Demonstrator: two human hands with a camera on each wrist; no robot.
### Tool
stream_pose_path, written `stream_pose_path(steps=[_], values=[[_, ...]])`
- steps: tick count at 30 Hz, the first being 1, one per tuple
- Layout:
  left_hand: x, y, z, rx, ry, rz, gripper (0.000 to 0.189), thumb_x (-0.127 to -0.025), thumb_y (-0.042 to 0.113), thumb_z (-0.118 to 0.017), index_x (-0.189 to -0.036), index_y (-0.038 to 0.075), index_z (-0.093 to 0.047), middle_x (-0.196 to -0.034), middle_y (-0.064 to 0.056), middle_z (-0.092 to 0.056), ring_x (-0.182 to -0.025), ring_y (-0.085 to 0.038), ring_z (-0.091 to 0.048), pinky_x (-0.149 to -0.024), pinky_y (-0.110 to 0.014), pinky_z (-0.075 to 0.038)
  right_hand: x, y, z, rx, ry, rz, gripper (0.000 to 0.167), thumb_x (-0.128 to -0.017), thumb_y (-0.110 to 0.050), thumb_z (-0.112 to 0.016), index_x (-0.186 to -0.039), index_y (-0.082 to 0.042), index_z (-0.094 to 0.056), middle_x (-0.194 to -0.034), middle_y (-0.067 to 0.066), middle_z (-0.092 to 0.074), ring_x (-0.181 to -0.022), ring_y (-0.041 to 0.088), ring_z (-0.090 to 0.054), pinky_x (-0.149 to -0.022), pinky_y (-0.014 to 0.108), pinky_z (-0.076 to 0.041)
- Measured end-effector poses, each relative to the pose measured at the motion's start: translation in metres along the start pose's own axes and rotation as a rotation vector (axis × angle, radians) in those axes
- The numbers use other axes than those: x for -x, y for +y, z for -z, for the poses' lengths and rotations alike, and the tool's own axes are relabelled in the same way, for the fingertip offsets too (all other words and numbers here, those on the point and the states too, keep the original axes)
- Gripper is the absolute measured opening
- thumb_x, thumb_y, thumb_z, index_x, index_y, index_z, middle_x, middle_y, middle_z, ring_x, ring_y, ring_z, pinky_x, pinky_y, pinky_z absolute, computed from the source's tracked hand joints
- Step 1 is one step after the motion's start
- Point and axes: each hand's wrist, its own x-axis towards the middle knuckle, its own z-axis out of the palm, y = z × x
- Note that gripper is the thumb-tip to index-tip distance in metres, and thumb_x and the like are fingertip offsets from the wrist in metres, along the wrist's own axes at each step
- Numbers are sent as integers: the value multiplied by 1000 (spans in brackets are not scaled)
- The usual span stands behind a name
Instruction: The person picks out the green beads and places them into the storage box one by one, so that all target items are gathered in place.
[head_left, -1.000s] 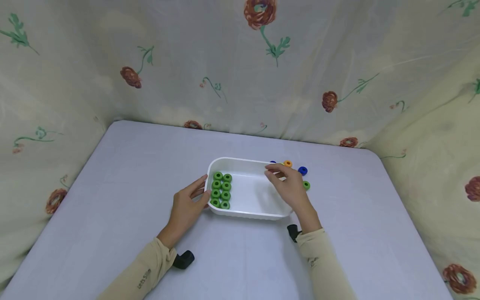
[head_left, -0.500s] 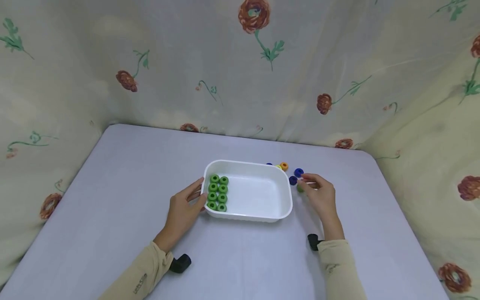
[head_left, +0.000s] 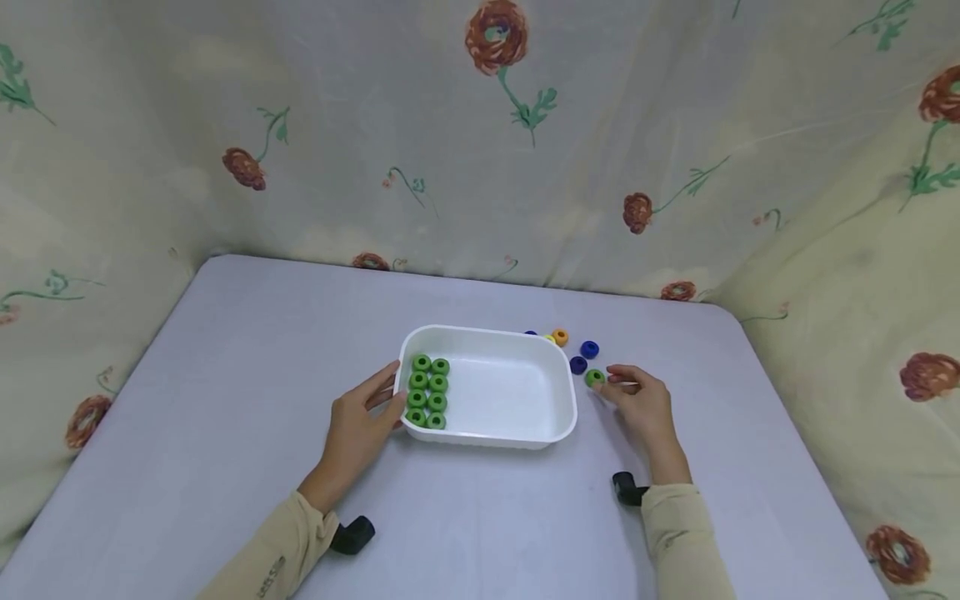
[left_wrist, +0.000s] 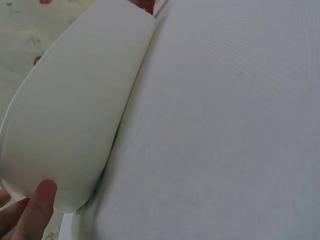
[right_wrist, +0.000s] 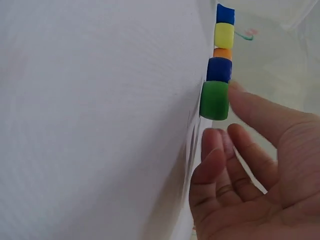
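A white rectangular tray [head_left: 502,400] stands on the table, several green beads [head_left: 437,383] lined up in two columns at its left end. My left hand [head_left: 358,429] holds that end, fingers along the outside and a fingertip pressed to the outer wall, as the left wrist view shows. To the right of the tray, my right hand [head_left: 645,412] is beside one loose green bead [head_left: 595,377]. Its thumb is right at the bead's edge, while the other fingers are bent loosely and stand apart from the bead in the right wrist view.
Behind the loose green bead lie a dark blue bead [head_left: 578,365], a blue bead [head_left: 590,349] and an orange bead [head_left: 560,337]. A yellow bead [right_wrist: 224,35] and another blue bead are partly behind the tray's far rim. Flowered cloth [head_left: 420,108] hangs around the table.
My right hand has moved from over the tray's right end out to the loose green bead on the right. The left hand has stayed on the tray; the whole view has shifted slightly.
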Motion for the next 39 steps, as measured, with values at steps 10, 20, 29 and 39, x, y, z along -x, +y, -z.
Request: stream_pose_path(steps=[10, 20, 29, 39], values=[[0, 0, -1, 16, 3, 1, 51, -96, 10, -66, -145, 13, -54, -141, -18, -61, -122, -33, -66, -72, -18, -65, -5, 4, -6, 53, -18, 17, 47, -89, -29, -77, -131, -12, -64, -120, 14, -67, -100, 22, -57, -73, 18, -49], [0, 0, -1, 24, 6, -8, 51, -95, 9, -66, -145, 12, -54, -140, -19, -61, -122, -34, -66, -73, -19, -65, -8, 1, -8, 84, -31, 27, 44, -90, -27, -75, -130, -11, -65, -119, 14, -65, -97, 23, -56, -74, 21, -48], [0, 0, -1, 26, 4, 4, 51, -95, 9, -67, -144, 12, -55, -140, -19, -61, -122, -34, -66, -73, -19, -65, -9, 1, -9, 94, -37, -22, 45, -90, -31, -75, -130, -12, -64, -119, 12, -65, -97, 22, -56, -71, 19, -48], [-1, 1, -1, 19, 12, -6, 50, -95, 9, -67, -144, 13, -55, -139, -19, -62, -122, -34, -66, -72, -19, -65, -4, -14, -2, 51, 64, 44, 39, -90, -27, -76, -124, -10, -67, -118, 14, -69, -89, 19, -58, -64, 17, -50]])
